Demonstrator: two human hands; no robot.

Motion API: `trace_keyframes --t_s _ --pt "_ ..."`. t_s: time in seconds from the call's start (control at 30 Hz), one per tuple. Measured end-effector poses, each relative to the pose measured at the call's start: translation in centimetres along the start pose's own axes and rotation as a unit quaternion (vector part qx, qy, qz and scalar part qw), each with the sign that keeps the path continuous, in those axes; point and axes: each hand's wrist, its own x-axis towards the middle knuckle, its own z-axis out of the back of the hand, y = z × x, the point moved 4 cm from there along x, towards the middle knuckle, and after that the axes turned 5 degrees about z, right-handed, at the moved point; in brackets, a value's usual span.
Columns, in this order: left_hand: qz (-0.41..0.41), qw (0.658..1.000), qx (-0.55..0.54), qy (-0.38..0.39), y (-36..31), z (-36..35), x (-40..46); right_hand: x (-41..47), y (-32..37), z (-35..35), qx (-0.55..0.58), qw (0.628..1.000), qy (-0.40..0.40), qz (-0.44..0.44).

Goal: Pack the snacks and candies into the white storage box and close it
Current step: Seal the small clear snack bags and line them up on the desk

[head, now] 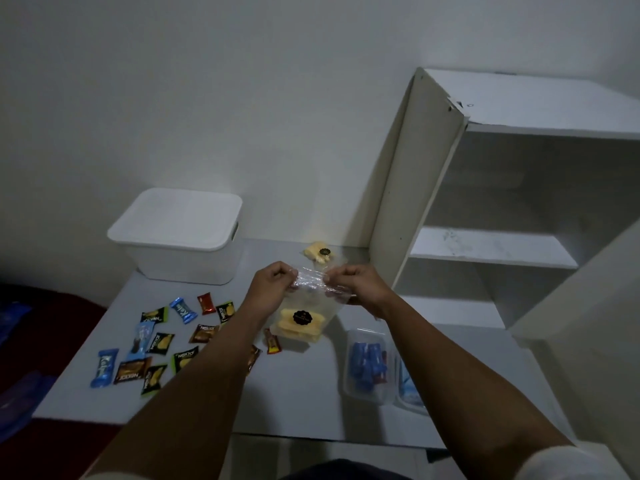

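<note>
Evidently both hands, left [273, 282] and right [353, 284], pinch the top edge of a clear snack bag [301, 320], lifting it above the counter [311, 393], probably to seal it. Behind-left, the white storage box [180, 237] sits lidded, so candies [156, 344] lie scattered beside it, unpacked.

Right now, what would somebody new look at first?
Probably the two hands, left and right, in the middle, pinching the top of a clear bag of yellow snacks. Next, the colourful candies scattered on the table's left side. Behind them stands the white box, its lid still on.
</note>
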Motion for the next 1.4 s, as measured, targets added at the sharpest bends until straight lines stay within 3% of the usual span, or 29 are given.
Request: trace_keyframes --t_s 0.37,0.57,0.93,1.1,1.4 --pt "0.005 0.999 -0.037 -0.038 -0.1 -0.1 -1.7 -0.2 1.3 -0.7 -0.026 0.999 0.047 -0.005" --pt "0.041 0.999 -0.014 0.004 0.6 -1.5 -2.1 -0.7 1.0 -0.9 -0.046 0.995 0.091 -0.002" --pt "0.013 0.997 -0.057 -0.047 0.1 -1.6 -1.9 -2.0 0.2 0.1 0.085 0.996 -0.021 0.026" --pt "0.020 0.998 -0.063 -0.006 0.1 -1.8 -2.3 -2.0 0.8 -0.8 0.076 0.996 -0.004 0.035" --pt "0.005 0.998 -0.062 -0.020 0.2 0.7 -2.7 -1.6 0.7 -3.4 0.114 0.991 -0.046 0.053"
